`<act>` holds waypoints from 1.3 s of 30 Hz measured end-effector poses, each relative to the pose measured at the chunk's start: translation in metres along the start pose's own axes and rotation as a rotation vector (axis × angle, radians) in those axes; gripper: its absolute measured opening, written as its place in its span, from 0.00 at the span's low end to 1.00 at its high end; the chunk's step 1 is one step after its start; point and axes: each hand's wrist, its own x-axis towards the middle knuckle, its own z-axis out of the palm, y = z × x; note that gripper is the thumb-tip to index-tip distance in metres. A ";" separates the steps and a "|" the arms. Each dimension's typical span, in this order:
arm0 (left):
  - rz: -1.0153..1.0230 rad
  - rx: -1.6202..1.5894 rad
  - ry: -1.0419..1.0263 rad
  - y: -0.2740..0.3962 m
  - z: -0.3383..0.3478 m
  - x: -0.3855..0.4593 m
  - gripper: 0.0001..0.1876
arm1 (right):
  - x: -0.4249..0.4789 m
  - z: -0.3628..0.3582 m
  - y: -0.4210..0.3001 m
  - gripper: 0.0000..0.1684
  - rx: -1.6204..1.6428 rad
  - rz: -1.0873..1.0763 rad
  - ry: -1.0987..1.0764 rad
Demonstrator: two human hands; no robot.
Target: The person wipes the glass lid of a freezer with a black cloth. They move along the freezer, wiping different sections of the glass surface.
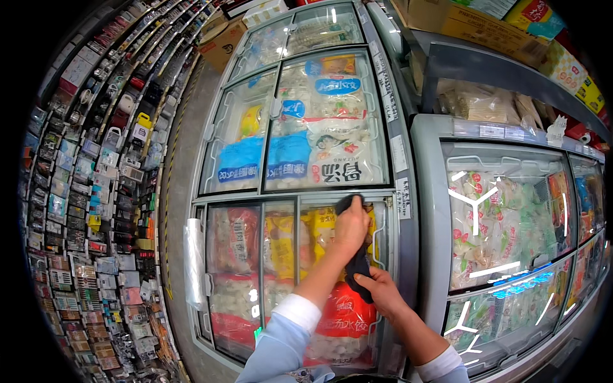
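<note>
A dark cloth (pixel 358 268) is stretched between my two hands over the near section of a chest freezer (pixel 282 195). My left hand (pixel 352 227) grips its upper part near the crossbar of the freezer frame. Lower down and to the right, my right hand (pixel 380 291) pinches the other end between thumb and fingers. Beneath the hands lie a yellow bag of frozen food (pixel 323 222) and a red-and-clear bag of dumplings (pixel 347 311). Sliding glass lids (pixel 234 282) overlap on the left of this section; the right part appears uncovered.
Farther along the freezer, a glass lid (pixel 330 95) covers more frozen bags. A roll of clear plastic bags (pixel 194 263) hangs at its left edge. Another freezer (pixel 431 191) stands close on the right, beneath a loaded shelf (pixel 479 57). Stocked shelves (pixel 103 191) line the aisle's left side.
</note>
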 end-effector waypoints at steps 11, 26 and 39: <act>0.013 -0.383 0.039 0.005 0.020 0.001 0.14 | -0.005 -0.002 -0.016 0.06 0.109 -0.015 0.025; -0.649 -1.673 0.045 -0.001 -0.108 -0.085 0.09 | -0.014 0.006 -0.026 0.09 0.072 -0.056 -0.036; -0.166 0.509 -0.182 -0.018 -0.267 -0.168 0.22 | -0.019 0.024 -0.005 0.11 -0.930 -0.496 -0.524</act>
